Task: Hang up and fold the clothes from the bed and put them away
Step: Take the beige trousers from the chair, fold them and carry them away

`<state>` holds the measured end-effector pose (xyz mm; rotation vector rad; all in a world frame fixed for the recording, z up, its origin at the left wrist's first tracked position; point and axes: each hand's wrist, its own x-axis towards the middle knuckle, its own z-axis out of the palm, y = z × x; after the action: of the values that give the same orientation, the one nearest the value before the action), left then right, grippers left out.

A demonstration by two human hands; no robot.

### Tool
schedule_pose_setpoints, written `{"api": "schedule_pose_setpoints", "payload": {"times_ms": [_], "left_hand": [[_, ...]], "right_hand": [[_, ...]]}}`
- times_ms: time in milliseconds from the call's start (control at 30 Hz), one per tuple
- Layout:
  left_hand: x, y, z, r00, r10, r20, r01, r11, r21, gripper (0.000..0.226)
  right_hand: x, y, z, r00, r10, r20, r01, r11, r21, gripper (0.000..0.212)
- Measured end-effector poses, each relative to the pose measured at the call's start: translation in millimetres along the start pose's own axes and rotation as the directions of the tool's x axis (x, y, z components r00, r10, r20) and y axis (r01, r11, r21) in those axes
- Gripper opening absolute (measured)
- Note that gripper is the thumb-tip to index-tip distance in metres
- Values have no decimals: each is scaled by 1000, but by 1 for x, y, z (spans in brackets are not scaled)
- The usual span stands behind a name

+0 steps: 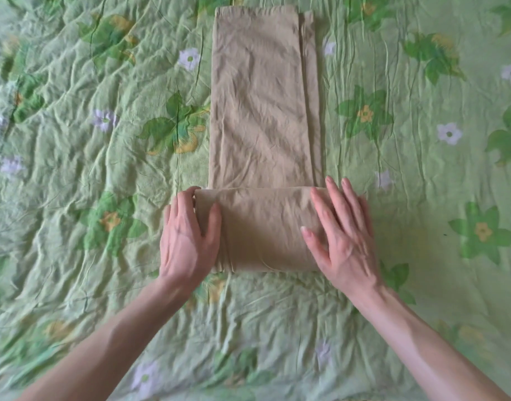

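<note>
Beige trousers [263, 111] lie lengthwise on the bed [75, 140], folded in half along their length, on the green floral bedspread, with the near end turned over into a thick fold [260, 230] across the width. Left hand [187, 235] sits at the fold's left end, thumb on top and fingers [187, 198] curled round the edge, gripping it. Right hand [341, 235] lies flat on the fold's right end, fingers [335, 198] straight and spread, pressing down, nothing grasped.
</note>
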<state>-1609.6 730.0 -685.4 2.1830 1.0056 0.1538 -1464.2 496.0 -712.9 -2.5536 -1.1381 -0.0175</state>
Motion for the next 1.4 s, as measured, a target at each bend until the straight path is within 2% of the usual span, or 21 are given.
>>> {"api": "schedule_pose_setpoints", "payload": {"times_ms": [67,100,167,200,233,333,467,567,667,767,867,1000,1133,1200,1300,1367,1400], "left_hand": [[-8,1,7,994,108,-20,-106,989,106,60],[-11,-1,10,978,208,3,-206,965,162,64],[-15,-9,17,895,431,120,-447,859,249,61],[-15,-15,21,852,489,186,-523,807,273,61],[-13,-20,24,829,504,242,-558,777,291,63],[-5,-30,31,820,475,319,-566,758,324,78],[3,-31,31,789,479,386,-605,716,349,114],[4,-29,22,756,444,481,-641,651,406,132],[3,-20,16,751,368,548,-637,620,458,139],[1,-9,17,766,360,532,-627,602,495,133],[0,-1,14,769,336,544,-621,596,510,126],[-1,12,2,760,243,603,-602,612,513,117],[-5,36,-24,739,159,655,-536,727,428,107],[-7,47,-42,708,187,681,-546,756,361,99],[-3,53,-62,646,216,732,-534,813,231,67],[7,45,-67,613,168,772,-412,901,132,53],[12,39,-68,612,142,778,-298,952,61,55]], "right_hand": [[0,1,8,997,-7,73,8,1000,-16,74],[3,3,11,994,-10,106,11,1000,-11,77],[10,10,17,988,-9,152,4,999,33,79],[13,13,20,986,-11,168,0,998,62,79],[15,17,22,984,-12,180,-3,996,87,79],[19,23,30,979,-5,201,-26,988,151,80],[21,26,33,974,2,226,-44,982,182,83],[18,23,31,988,-9,155,-7,995,103,82],[9,19,28,995,-87,55,88,996,-9,81],[-4,19,25,977,-192,93,192,981,16,92],[-13,21,16,954,-218,204,225,974,-11,109],[-13,25,-6,907,-232,351,255,967,-20,113],[-8,22,-39,876,-251,413,213,968,135,97],[-10,22,-58,873,-292,391,209,948,241,84],[-14,22,-86,898,-230,375,71,917,392,75],[-15,20,-93,916,-130,378,-80,868,490,75],[-15,19,-92,926,-66,372,-155,831,534,74]]}}
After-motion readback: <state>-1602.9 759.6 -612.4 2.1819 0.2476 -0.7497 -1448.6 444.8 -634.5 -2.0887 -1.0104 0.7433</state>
